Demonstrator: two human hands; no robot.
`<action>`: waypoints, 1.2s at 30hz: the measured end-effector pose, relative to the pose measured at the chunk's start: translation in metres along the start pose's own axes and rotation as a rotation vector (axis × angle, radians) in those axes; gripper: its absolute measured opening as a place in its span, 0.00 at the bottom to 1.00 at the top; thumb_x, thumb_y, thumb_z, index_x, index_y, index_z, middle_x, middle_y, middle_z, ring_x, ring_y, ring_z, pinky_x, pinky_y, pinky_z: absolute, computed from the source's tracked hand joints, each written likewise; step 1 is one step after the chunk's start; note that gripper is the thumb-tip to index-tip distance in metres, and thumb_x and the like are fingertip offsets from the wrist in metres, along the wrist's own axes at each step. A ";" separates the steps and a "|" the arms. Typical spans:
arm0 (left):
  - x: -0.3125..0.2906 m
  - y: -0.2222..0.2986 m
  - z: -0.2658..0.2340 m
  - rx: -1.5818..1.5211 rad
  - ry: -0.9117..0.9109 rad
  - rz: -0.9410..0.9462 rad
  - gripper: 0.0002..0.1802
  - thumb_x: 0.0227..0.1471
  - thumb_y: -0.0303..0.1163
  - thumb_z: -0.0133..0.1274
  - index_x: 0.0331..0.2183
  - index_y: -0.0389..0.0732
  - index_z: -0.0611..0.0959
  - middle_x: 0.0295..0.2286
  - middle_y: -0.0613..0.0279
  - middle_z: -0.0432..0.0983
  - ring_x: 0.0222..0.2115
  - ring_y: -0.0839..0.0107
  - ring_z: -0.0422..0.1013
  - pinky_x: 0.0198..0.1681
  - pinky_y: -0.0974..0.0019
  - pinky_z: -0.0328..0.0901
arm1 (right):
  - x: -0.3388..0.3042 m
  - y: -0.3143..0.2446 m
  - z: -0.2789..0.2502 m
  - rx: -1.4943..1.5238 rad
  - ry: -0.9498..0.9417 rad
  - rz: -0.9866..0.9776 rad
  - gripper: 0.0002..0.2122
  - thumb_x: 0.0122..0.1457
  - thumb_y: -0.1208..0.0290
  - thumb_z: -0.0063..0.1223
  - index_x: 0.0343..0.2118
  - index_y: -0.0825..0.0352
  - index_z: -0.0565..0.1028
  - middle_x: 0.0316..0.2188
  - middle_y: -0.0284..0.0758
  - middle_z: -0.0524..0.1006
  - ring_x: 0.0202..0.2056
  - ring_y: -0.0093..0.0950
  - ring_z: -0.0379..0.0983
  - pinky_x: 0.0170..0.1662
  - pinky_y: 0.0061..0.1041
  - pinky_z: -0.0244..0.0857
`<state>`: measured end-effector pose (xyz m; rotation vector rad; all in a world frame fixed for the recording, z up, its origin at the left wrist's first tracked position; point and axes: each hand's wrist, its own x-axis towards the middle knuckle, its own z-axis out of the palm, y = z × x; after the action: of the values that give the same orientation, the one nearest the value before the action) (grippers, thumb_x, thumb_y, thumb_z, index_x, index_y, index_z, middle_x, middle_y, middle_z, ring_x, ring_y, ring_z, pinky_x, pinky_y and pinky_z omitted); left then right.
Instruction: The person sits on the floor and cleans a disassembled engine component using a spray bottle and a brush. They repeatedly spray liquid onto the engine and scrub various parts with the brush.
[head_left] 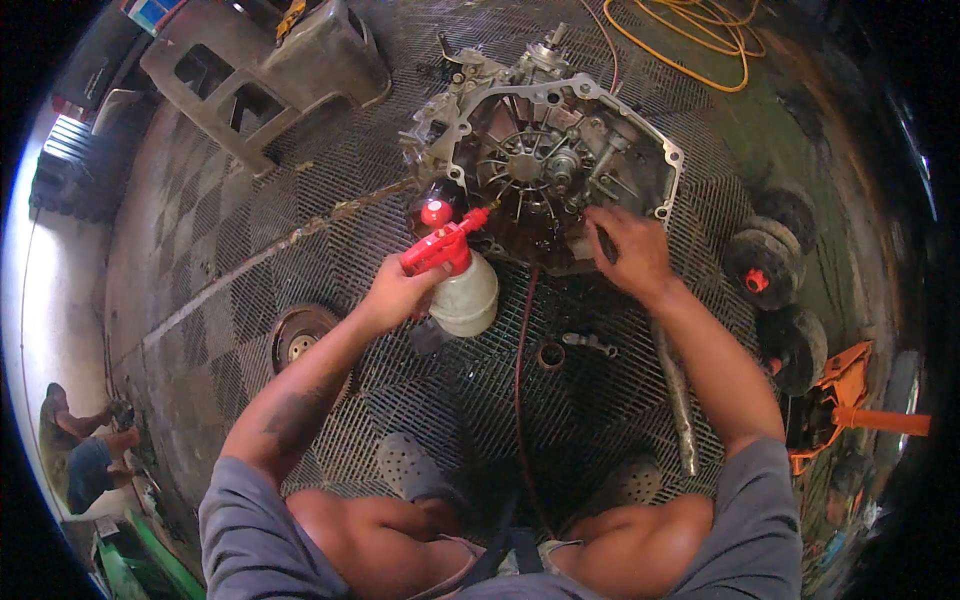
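My left hand is wrapped round the red head of a spray bottle with a cloudy white body. Its red nozzle points toward the open bell housing of a metal gearbox, which rests on the floor ahead of me. The housing's inside looks wet and oily, with a ribbed centre and a shaft. At the near right edge of the housing, my right hand has its fingers bent together; whatever they may hold is hidden. A dark bottle or can with a red top stands beside the gearbox, behind the sprayer.
Below the gearbox lie a small ring, a metal fitting and a long bar. A round disc is under my left forearm. A plastic stool, a yellow hose, weight-like discs and an orange jack surround the area.
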<state>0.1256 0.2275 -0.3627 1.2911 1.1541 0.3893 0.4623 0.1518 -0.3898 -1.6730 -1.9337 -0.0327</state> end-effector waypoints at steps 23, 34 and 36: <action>-0.003 -0.001 0.009 0.163 -0.022 0.049 0.12 0.53 0.37 0.58 0.25 0.38 0.79 0.14 0.73 0.67 0.13 0.81 0.62 0.16 0.71 0.55 | 0.020 0.013 -0.026 -0.195 -0.131 -0.045 0.16 0.47 0.71 0.61 0.41 0.59 0.77 0.38 0.40 0.79 0.34 0.41 0.78 0.34 0.38 0.72; -0.001 -0.003 0.005 0.064 -0.050 0.027 0.13 0.53 0.37 0.58 0.27 0.37 0.79 0.14 0.73 0.67 0.12 0.81 0.61 0.15 0.72 0.54 | 0.032 0.005 -0.035 -0.162 -0.183 0.012 0.11 0.53 0.70 0.58 0.40 0.60 0.77 0.33 0.40 0.78 0.29 0.41 0.77 0.32 0.37 0.71; 0.000 -0.005 0.004 0.089 -0.033 0.027 0.13 0.53 0.37 0.59 0.27 0.37 0.79 0.14 0.72 0.67 0.12 0.81 0.62 0.15 0.72 0.54 | 0.027 0.006 -0.034 -0.200 0.066 -0.027 0.11 0.52 0.72 0.58 0.40 0.60 0.77 0.39 0.42 0.78 0.31 0.42 0.77 0.33 0.37 0.72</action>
<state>0.1275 0.2241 -0.3677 1.3868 1.1381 0.3380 0.4803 0.1642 -0.3516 -1.7491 -1.9571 -0.2966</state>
